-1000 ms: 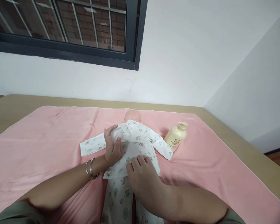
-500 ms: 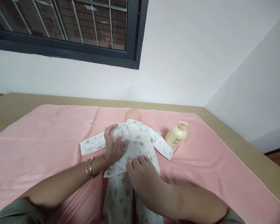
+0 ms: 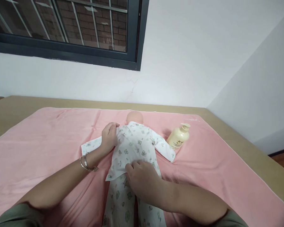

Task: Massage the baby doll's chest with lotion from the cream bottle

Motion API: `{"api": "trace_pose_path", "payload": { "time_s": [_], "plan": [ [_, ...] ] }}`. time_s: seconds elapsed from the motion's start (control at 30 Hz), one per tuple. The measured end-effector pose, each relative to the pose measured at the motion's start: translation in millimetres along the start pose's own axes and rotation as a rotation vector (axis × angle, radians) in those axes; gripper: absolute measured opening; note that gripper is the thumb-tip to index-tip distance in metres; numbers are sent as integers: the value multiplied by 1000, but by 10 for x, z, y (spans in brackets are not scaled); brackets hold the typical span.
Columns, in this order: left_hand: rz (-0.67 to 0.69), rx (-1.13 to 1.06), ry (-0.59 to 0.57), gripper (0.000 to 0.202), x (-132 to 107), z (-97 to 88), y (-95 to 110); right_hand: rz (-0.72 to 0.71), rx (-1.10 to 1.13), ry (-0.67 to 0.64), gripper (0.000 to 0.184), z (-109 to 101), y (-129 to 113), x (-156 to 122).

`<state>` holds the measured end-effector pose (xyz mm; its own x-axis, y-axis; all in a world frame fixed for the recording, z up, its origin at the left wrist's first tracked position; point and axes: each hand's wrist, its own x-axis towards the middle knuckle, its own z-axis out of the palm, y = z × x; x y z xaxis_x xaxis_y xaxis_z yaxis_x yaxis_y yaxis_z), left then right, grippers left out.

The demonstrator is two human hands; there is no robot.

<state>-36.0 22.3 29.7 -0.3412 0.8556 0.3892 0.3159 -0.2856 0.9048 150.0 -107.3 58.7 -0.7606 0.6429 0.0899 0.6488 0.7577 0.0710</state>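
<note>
A baby doll lies stretched out on a pink mat, its bald head toward the wall. It wears a white long-sleeved shirt with small green animal prints and matching trousers. At the doll's left-side shoulder, my left hand, with bracelets at the wrist, is closed on the shirt near the sleeve; its fingertips are partly hidden. My right hand rests over the lower edge of the shirt, fingers curled and gripping the cloth by the waist. Both sleeves spread out to the sides.
A cream pump-type bottle leans beside the right-side sleeve. The pink mat covers most of a wooden table. Behind stand a white wall and a dark-framed window with bars.
My left hand has shifted from the upper chest area out to the shoulder, its fingers closing together. Creases across the shirt's middle have smoothed out. The right hand stays near the hem.
</note>
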Motion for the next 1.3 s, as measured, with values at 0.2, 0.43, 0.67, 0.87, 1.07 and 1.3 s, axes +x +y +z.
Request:
{"api": "trace_pose_path", "payload": {
  "time_s": [0.2, 0.43, 0.67, 0.87, 1.07, 1.3],
  "plan": [
    [-57, -18, -6, 32, 18, 19, -63, -137, 128, -26, 5, -68, 15, -18],
    [-50, 61, -36, 34, 33, 1, -64, -296, 147, 13, 22, -55, -28, -55],
    [117, 275, -197, 24, 29, 17, -95, -400, 118, -3, 24, -123, 16, -61],
    [283, 456, -268, 35, -6, 16, -119, -245, 36, -31, 16, -335, 20, -167],
    [342, 554, -291, 40, -44, 39, -109, 39, -100, -49, 14, -123, 169, -395],
    [338, 587, -297, 41, -61, 49, -112, 144, 126, -165, 20, -20, 327, -535]
  ]
}}
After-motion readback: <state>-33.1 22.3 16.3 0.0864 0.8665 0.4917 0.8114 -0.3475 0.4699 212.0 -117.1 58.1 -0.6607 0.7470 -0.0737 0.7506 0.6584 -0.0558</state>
